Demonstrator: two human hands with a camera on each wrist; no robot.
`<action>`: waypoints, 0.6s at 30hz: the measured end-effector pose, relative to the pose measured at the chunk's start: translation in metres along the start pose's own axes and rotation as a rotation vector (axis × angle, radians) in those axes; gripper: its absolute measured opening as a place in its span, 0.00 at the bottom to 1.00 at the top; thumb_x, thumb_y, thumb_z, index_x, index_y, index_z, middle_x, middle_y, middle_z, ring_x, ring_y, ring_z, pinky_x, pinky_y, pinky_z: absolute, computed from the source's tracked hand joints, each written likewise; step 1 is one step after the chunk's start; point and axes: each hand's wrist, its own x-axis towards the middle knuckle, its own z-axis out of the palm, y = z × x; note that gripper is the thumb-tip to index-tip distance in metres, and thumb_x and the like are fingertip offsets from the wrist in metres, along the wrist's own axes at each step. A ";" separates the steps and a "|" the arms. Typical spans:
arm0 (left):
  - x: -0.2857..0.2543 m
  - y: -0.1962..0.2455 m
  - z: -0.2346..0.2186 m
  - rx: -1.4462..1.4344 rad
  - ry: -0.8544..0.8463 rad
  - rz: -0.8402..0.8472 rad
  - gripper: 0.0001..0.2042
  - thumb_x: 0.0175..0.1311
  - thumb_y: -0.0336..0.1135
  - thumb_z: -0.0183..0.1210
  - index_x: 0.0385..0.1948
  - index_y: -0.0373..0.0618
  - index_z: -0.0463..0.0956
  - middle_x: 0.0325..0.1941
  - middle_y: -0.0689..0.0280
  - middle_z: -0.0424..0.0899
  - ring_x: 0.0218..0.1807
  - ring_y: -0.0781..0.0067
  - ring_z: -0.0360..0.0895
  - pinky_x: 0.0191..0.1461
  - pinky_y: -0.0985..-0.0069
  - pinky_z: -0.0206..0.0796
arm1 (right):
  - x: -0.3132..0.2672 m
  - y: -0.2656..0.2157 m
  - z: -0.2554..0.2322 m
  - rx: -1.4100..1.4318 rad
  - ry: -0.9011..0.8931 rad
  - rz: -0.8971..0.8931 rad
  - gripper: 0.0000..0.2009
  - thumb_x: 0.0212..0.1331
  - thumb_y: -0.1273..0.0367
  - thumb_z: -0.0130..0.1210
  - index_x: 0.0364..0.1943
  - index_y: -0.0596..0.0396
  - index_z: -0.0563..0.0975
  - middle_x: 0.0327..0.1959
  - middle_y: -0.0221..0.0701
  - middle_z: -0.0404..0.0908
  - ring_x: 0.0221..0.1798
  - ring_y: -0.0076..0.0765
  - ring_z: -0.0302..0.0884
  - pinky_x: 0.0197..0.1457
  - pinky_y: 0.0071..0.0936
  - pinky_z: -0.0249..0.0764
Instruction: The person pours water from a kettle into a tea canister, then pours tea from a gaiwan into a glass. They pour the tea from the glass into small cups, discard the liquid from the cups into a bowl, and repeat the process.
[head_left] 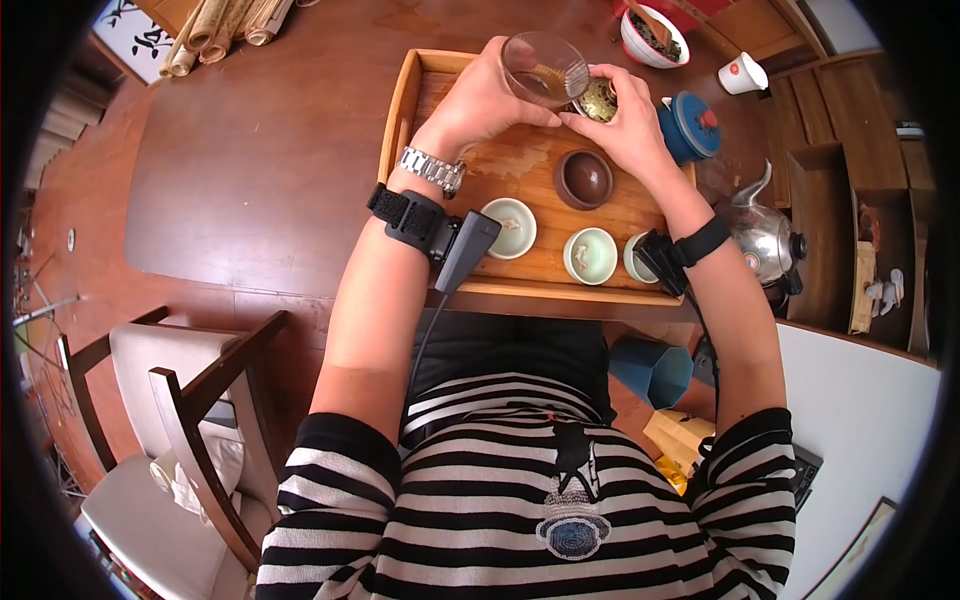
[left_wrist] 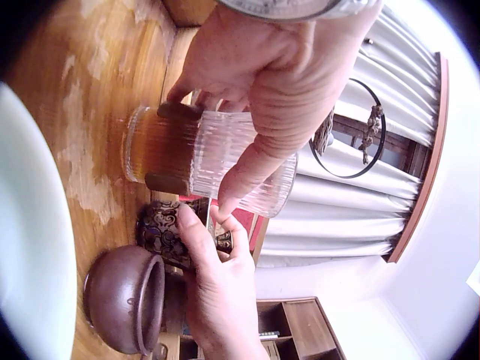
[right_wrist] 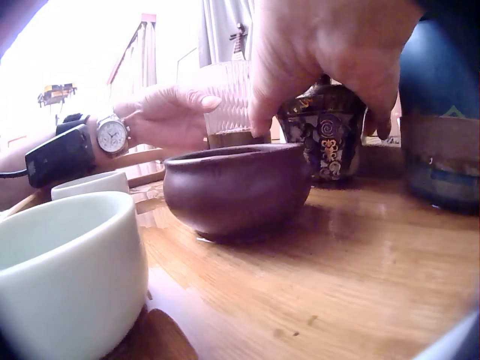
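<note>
My left hand (head_left: 478,105) grips a clear ribbed glass (left_wrist: 244,146) with brown liquid in its lower part, over the far side of the wooden tray (head_left: 480,288). Beside it, my right hand (head_left: 632,130) holds a dark lidded tea bowl (right_wrist: 327,139) with gold patterns by its upper part, thumb on one side and fingers on the other. The two hands nearly meet between the vessels. Closer to me on the tray stands a round brown bowl (head_left: 583,180). Pale green cups (head_left: 590,256) line the near edge.
Right of the hands is a blue pot (head_left: 690,128) with a red knob. A steel kettle (head_left: 760,240) stands beyond the tray's right edge. At the back are a white bowl (head_left: 650,50) of dark leaves, a paper cup (head_left: 743,73) and bamboo rolls (head_left: 215,30).
</note>
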 end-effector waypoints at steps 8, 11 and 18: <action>0.001 -0.001 0.000 0.021 -0.006 -0.033 0.39 0.34 0.25 0.71 0.53 0.33 0.58 0.54 0.55 0.67 0.50 0.67 0.72 0.53 0.75 0.66 | -0.002 0.006 -0.011 0.030 -0.086 -0.069 0.33 0.40 0.56 0.65 0.52 0.50 0.66 0.49 0.44 0.67 0.55 0.47 0.65 0.56 0.36 0.64; 0.002 -0.007 0.001 0.038 0.050 0.055 0.38 0.30 0.29 0.72 0.48 0.30 0.61 0.51 0.52 0.71 0.46 0.65 0.75 0.51 0.74 0.66 | -0.002 0.010 -0.011 0.059 -0.107 -0.120 0.31 0.42 0.57 0.64 0.52 0.49 0.66 0.50 0.43 0.66 0.55 0.47 0.65 0.56 0.35 0.64; -0.001 0.000 -0.001 0.010 0.014 0.008 0.38 0.31 0.28 0.72 0.50 0.33 0.60 0.53 0.53 0.68 0.51 0.65 0.72 0.53 0.75 0.65 | 0.001 0.008 -0.015 0.061 -0.186 -0.113 0.37 0.43 0.52 0.62 0.57 0.52 0.61 0.56 0.48 0.61 0.59 0.51 0.61 0.59 0.37 0.62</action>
